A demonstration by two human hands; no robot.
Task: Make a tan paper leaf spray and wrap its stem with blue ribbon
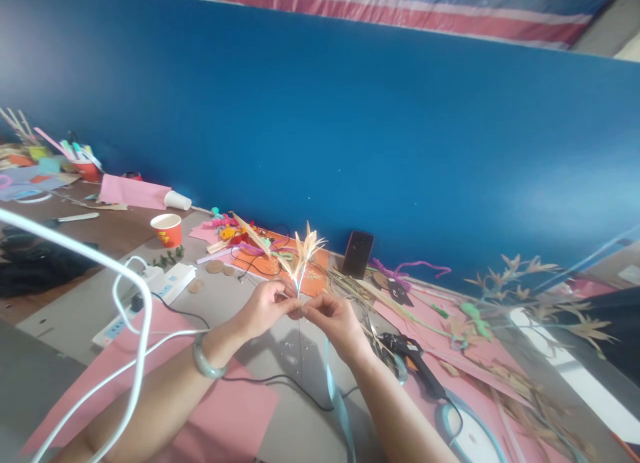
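A cream-coloured flower of dried, pointed husk petals stands upright on a thin pale stem above my hands. My left hand, below a jade-like bangle on the wrist, is closed in a pinch on the stem. Fingertip to fingertip with it, my right hand is also closed, pinching a light-blue ribbon at the stem. The ribbon hangs from the right hand towards the table's front. Fingers hide the exact spot where ribbon and stem meet.
A black glue gun lies on pink paper to the right, near finished dried flowers. A phone leans on the blue partition. Left are a red paper cup, a power strip and a white cable crossing close to the camera.
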